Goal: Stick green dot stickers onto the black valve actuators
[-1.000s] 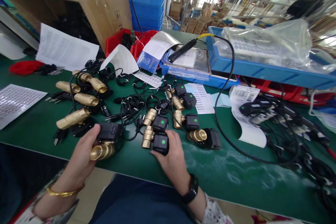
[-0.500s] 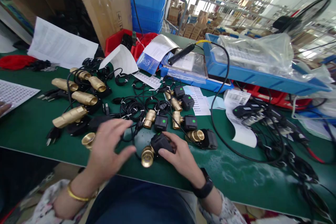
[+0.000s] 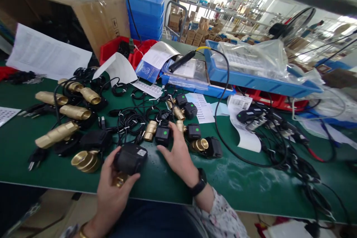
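Observation:
My left hand (image 3: 113,182) is closed round a motorized ball valve (image 3: 130,158), its black housing tilted up near the table's front edge, with a small white label on top. Part of its brass body shows below the housing, behind my fingers. My right hand (image 3: 178,152), empty with thumb and fingers apart, hovers beside another motorized valve (image 3: 162,135) with a green dot on its black box; I cannot tell whether it touches. Left of my left hand lies a larger brass valve (image 3: 86,161) joined to a black housing. Right of my right hand sits a brass valve with a black box (image 3: 213,147).
Several large brass valves (image 3: 75,112) with plugs lie at the left. Coiled black cables (image 3: 131,121) spread over the green table. A thick black cable (image 3: 220,119) loops at the right near grey-and-black parts (image 3: 256,117). A blue tray (image 3: 259,80) and a cardboard box (image 3: 103,15) stand behind.
The valve has passed from my right hand into my left and been turned, its label now showing. My right hand has let go and moved up toward the other valves.

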Demonstrator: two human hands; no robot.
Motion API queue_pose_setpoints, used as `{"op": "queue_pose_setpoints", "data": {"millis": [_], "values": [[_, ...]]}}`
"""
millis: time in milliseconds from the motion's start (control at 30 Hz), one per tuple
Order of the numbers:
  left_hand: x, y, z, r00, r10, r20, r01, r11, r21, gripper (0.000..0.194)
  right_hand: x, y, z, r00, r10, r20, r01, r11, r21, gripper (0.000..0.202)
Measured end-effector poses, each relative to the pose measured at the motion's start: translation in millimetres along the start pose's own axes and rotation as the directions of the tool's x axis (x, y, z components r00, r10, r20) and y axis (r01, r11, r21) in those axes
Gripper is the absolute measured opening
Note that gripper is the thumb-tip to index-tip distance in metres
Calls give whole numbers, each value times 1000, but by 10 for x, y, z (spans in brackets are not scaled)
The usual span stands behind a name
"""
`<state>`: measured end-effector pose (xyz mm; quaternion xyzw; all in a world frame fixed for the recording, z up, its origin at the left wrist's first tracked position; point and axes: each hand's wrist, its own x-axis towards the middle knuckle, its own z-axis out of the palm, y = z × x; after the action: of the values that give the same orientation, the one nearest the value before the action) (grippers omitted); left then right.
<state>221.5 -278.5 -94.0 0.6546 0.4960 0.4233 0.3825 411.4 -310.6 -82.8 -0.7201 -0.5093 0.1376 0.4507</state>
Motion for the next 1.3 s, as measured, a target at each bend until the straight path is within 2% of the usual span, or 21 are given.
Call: {"op": "queue_pose_setpoints", "data": {"millis": [67, 133, 200, 267, 300, 367, 433, 467, 500, 567, 633, 700, 767, 833, 967, 1033, 1133, 1300], "values": [[32, 44, -62, 993, -60, -105, 64, 997, 36, 74, 54, 8, 92, 998, -24, 55, 25, 1000, -14, 72], [105, 80, -91, 987, -101, -128, 110, 992, 66, 74, 60, -21, 77, 999, 9, 51, -9, 1000, -8, 68], [186, 84, -96, 981, -167, -99, 173, 983, 59, 74, 41, -78, -83, 994, 57, 95, -57, 998, 1, 66], [252, 63, -84, 973, -223, -59, 227, 972, 57, 75, 36, -139, -346, 969, 95, 230, -98, 995, 3, 62], [281, 53, -73, 971, -234, -39, 237, 969, 65, 76, 48, -162, -484, 938, 106, 330, -113, 994, 4, 59], [345, 51, -48, 978, -209, 14, 206, 973, 108, 76, 100, -184, -700, 838, 90, 538, -122, 992, 24, 57], [439, 82, -25, 985, -151, 87, 130, 971, 202, 74, 171, -182, -778, 743, 40, 668, -119, 990, 72, 58], [498, 108, -15, 983, -128, 131, 89, 958, 273, 73, 203, -178, -759, 725, 12, 689, -104, 990, 91, 56], [562, 138, -9, 978, -113, 178, 43, 933, 357, 72, 226, -176, -707, 737, -7, 676, -74, 993, 90, 54], [683, 195, -3, 962, -73, 261, -79, 846, 528, 72, 237, -179, -538, 829, 2, 559, 6, 1000, -12, 42], [754, 231, -3, 946, 8, 324, -222, 744, 630, 75, 197, -185, -343, 934, 47, 355, 30, 977, -209, 31], [744, 234, -3, 922, 110, 372, -338, 698, 631, 77, 128, -179, -185, 983, 79, 164, -15, 933, -359, 29], [662, 213, 8, 899, 180, 399, -397, 716, 574, 74, 65, -154, -92, 995, 74, 68, -39, 909, -415, 27], [551, 184, 33, 889, 208, 407, -416, 737, 532, 70, 35, -126, -58, 998, 48, 39, -27, 905, -425, 25], [411, 141, 86, 913, 166, 372, -370, 721, 587, 79, 43, -113, -87, 997, 53, 54, -26, 907, -419, 24], [398, 110, 78, 922, 163, 352, -351, 737, 577, 74, 20, -120, -131, 996, 57, 67, -27, 921, -387, 24], [388, 30, 5, 924, 150, 352, -322, 802, 502, 67, -75, -97, -216, 997, 27, 72, -3, 952, -307, 31], [362, -55, -133, 930, 95, 354, -252, 867, 431, 69, -166, -32, -252, 994, 23, 110, -5, 988, -157, 48]]}}
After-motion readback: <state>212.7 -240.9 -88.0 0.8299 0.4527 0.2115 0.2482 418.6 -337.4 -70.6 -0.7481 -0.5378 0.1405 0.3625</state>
